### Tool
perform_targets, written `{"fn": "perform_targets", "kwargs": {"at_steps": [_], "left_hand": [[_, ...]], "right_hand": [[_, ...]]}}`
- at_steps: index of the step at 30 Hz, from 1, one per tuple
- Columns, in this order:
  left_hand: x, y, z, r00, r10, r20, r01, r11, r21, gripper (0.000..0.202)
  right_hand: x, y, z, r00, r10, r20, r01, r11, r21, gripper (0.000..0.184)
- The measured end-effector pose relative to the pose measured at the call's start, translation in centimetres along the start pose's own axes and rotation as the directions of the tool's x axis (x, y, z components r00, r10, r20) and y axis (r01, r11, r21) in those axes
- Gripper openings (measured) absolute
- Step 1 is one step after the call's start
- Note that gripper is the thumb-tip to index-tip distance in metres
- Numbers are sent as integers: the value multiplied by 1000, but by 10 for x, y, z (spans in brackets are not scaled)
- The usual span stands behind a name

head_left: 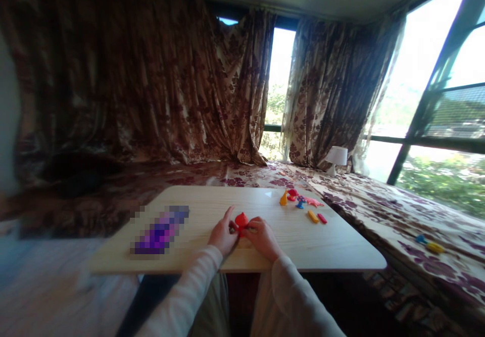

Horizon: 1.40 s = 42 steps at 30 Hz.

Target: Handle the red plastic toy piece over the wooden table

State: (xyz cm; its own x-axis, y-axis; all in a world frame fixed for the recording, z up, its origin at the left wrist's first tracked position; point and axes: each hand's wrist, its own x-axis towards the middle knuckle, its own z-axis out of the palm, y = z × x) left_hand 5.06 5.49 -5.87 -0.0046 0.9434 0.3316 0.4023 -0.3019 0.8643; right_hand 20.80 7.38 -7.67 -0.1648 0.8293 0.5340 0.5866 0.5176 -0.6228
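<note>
A small red piece, rounded below a pointed top, is between the person's two hands near the front edge of the bench, a spot that seems to suit close work, both forearms reaching in evenly. The left hand pinches its lower part from one side, one finger raised clear, perhaps to keep the top unobstructed; the right hand grips low on the other side, presumably to steady it. Exact finger contact is too small to tell.

Farther out, a yellow pear-shaped piece, a blue piece and a yellow stick lie toward the right, apparently within reach yet out of the way. A blurred-out purple item occupies the left side. Beyond stands a white lamp.
</note>
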Motion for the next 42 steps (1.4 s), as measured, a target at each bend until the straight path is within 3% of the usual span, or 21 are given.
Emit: {"fn": "perform_targets", "kwargs": {"at_steps": [4,16,19,21,23,26,29,35,42], "left_hand": [[-1,3,0,1000,6,-9,-6,999,38,75],[-3,4,-3,997,-46,-60,44,998,-45,73],[-2,0,-5,992,-23,-121,20,999,-26,72],[-1,-2,-6,991,-8,-130,8,1000,-8,71],[-1,-3,-7,991,8,-134,-7,1000,7,70],[0,-3,-7,992,41,-121,-39,999,18,68],[0,-4,-6,994,23,-105,-21,1000,22,65],[1,-7,-7,994,18,-108,-17,1000,7,64],[2,-8,-8,995,25,-94,-22,999,37,62]], "right_hand": [[0,0,1,1000,-4,-14,4,1000,-13,8],[-2,-6,1,1000,-5,-2,5,996,-88,6],[1,4,-6,997,-25,-73,24,1000,-15,10],[5,16,-24,987,29,-159,-26,1000,17,15],[9,30,-51,963,165,-215,-184,980,-71,18],[15,46,-95,870,440,-221,-490,821,-293,24],[22,58,-122,810,531,-251,-587,728,-355,26],[35,72,-129,726,627,-281,-683,613,-398,31],[40,78,-124,705,659,-262,-696,574,-430,34]]}}
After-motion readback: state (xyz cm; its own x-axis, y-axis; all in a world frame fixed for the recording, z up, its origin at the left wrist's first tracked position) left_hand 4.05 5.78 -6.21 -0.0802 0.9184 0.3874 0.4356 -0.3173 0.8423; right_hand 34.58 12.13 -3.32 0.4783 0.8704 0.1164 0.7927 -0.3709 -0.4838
